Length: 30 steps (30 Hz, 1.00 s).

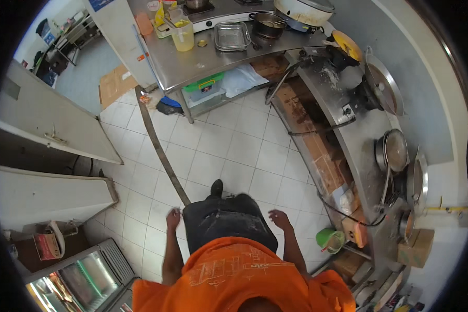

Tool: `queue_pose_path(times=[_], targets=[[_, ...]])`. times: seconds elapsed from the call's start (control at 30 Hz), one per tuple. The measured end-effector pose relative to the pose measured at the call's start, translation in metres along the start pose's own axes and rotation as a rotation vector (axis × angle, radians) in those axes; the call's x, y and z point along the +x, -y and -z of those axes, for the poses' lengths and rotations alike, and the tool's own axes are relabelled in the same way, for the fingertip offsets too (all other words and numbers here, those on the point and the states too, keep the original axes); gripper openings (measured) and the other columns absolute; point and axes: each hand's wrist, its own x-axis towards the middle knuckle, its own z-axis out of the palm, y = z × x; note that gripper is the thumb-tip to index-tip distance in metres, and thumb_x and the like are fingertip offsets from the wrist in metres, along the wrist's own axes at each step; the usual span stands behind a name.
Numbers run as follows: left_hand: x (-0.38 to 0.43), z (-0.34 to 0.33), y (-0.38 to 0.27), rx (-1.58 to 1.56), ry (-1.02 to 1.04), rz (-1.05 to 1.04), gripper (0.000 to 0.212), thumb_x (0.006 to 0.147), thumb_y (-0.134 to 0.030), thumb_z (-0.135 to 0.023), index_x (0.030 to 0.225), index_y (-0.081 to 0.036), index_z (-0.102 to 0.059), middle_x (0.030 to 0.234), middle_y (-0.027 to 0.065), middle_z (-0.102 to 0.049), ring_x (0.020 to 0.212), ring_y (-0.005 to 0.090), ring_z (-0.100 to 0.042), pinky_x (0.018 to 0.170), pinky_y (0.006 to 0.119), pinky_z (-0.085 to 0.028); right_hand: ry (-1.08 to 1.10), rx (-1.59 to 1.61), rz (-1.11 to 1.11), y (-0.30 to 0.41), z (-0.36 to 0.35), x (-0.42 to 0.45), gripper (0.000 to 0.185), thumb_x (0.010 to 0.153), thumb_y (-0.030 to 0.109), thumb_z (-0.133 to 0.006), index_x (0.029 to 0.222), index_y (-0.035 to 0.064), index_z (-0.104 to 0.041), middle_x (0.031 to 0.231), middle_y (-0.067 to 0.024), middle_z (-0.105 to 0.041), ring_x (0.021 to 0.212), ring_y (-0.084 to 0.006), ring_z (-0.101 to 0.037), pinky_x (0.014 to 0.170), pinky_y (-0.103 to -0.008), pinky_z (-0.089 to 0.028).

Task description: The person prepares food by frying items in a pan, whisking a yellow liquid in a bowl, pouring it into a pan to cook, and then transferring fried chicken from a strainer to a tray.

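Observation:
My left hand [173, 219] hangs beside my dark trousers with nothing in it, above the white tiled floor [206, 156]; its fingers look loosely curled. My right hand [279, 219] is out at the other side of my body, empty, its fingers apart. Ahead is a steel table [202, 64] that bears a yellowish plastic pitcher [183, 37], a glass baking dish [232, 36] and a dark cooking pot [268, 26]. Along the right runs a steel cooking counter [358, 128] with a lidded pan [394, 150].
A green bucket [329, 240] stands on the floor at the right. Under the table is a green-lidded plastic bin [203, 86]. At the left are an open door [54, 121], a wall end [54, 195] and a glass-fronted cooler [78, 280]. Flattened cardboard [115, 85] lies by the far doorway.

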Motion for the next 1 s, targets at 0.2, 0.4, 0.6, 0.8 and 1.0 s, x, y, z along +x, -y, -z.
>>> queue_pose_path(times=[0.2, 0.4, 0.6, 0.8, 1.0], targets=[[0.250, 0.081, -0.287, -0.542, 0.151, -0.177, 0.026, 0.101, -0.022, -0.052, 0.114, -0.003, -0.063, 0.097, 0.0098, -0.070, 0.090, 0.0159, -0.066, 0.076, 0.031, -0.054, -0.334, 0.325, -0.037, 0.171, 0.110, 0.150, 0.023, 0.098, 0.010, -0.052, 0.117, 0.0074, -0.064, 0.091, -0.0028, -0.068, 0.077, -0.0105, -0.062, 0.065, -0.0260, -0.051], [0.404, 0.040, -0.613, -0.599, 0.341, -0.479, 0.024, 0.101, -0.011, -0.050, 0.121, -0.004, -0.060, 0.101, 0.0054, -0.067, 0.092, 0.0159, -0.065, 0.078, 0.029, -0.053, -0.457, 0.395, 0.043, 0.220, 0.238, 0.303, 0.021, 0.098, 0.016, -0.056, 0.115, 0.0073, -0.064, 0.092, -0.0032, -0.068, 0.077, -0.0111, -0.063, 0.068, -0.0257, -0.050], [0.478, -0.040, -0.864, -0.420, 0.625, -0.516, 0.026, 0.099, -0.012, -0.053, 0.124, -0.007, -0.059, 0.107, 0.0056, -0.066, 0.088, 0.0165, -0.066, 0.076, 0.030, -0.053, -0.749, 0.342, 0.185, 0.257, 0.416, 0.449, 0.025, 0.102, 0.018, -0.051, 0.116, 0.0014, -0.062, 0.090, -0.0028, -0.066, 0.077, -0.0110, -0.061, 0.067, -0.0260, -0.048], [0.541, -0.089, -1.002, -0.561, 0.640, -0.355, 0.043, 0.099, -0.023, -0.056, 0.138, -0.010, -0.045, 0.114, 0.0086, -0.063, 0.086, 0.0178, -0.066, 0.066, 0.032, -0.056, -1.153, 0.202, 0.204, 0.393, 0.625, 0.537, 0.038, 0.094, 0.034, -0.065, 0.114, 0.0027, -0.060, 0.105, -0.0128, -0.065, 0.104, -0.0207, -0.060, 0.085, -0.0358, -0.049], [0.617, -0.169, -1.083, -0.579, 0.850, -0.151, 0.043, 0.103, -0.038, -0.040, 0.125, -0.003, -0.049, 0.100, 0.0130, -0.065, 0.076, 0.0258, -0.069, 0.054, 0.036, -0.058, -1.084, 0.128, -0.170, 0.360, 0.789, 0.632, 0.059, 0.079, 0.028, -0.077, 0.119, 0.0053, -0.038, 0.097, -0.0180, -0.062, 0.086, -0.0267, -0.063, 0.074, -0.0401, -0.051]])
